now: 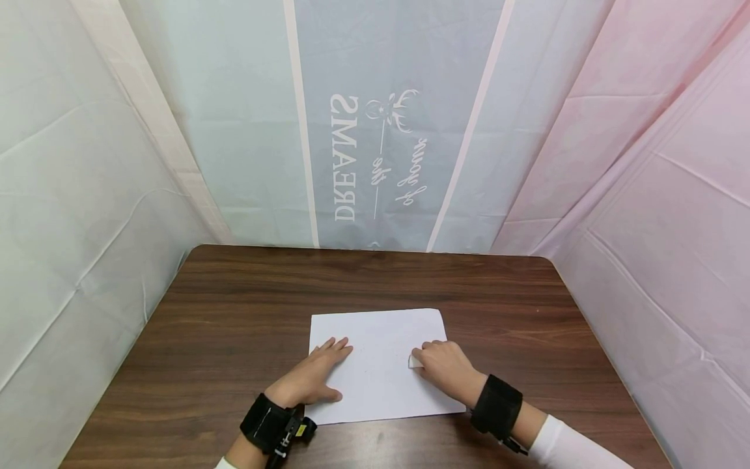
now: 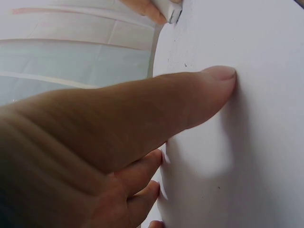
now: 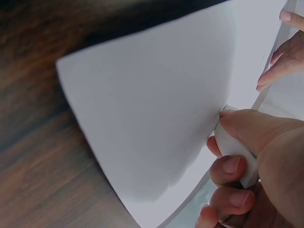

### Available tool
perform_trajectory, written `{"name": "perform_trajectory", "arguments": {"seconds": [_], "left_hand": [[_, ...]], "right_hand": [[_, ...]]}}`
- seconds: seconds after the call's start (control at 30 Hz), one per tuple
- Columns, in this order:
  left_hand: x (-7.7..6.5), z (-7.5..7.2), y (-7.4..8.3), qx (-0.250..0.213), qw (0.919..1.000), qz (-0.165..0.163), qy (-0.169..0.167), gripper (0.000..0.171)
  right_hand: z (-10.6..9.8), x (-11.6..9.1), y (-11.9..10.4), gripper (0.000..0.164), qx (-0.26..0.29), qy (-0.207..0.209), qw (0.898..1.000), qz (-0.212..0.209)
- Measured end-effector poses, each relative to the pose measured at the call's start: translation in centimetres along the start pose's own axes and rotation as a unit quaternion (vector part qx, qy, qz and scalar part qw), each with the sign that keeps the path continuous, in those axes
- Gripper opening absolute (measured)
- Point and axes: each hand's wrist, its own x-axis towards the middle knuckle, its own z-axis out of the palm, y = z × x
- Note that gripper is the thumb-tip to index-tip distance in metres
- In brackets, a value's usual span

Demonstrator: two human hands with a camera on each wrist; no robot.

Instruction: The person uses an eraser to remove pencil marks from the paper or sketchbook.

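Note:
A white sheet of paper [image 1: 375, 391] lies on the brown table. Spread over its left part, my left hand [image 1: 313, 378] presses it with straight fingers, the thumb apart. On the sheet's right side, my right hand [image 1: 448, 370] grips a white eraser [image 3: 236, 148] between thumb and curled fingers. One end of the eraser touches the paper, and in the left wrist view that end has a dark smudge. Tiny dark crumbs [image 2: 185, 65] and faint grey marks show on the sheet near it.
Wood-grain table [image 1: 246, 312] surrounds the paper. Behind it hangs a pale blue cloth [image 1: 252, 130] with mirrored lettering; a white cloth [image 1: 70, 228] stands at the left and a pinkish one [image 1: 662, 215] at the right. Both wrists wear black bands [image 1: 497, 407].

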Motion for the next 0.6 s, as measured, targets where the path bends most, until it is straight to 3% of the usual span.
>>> {"name": "perform_trajectory", "arguments": {"seconds": [0.6], "left_hand": [[0.19, 0.08, -0.17, 0.000, 1.0000, -0.001, -0.005, 0.088]], "right_hand": [[0.01, -0.31, 0.13, 0.018, 0.009, -0.002, 1.000, 0.008]]}}
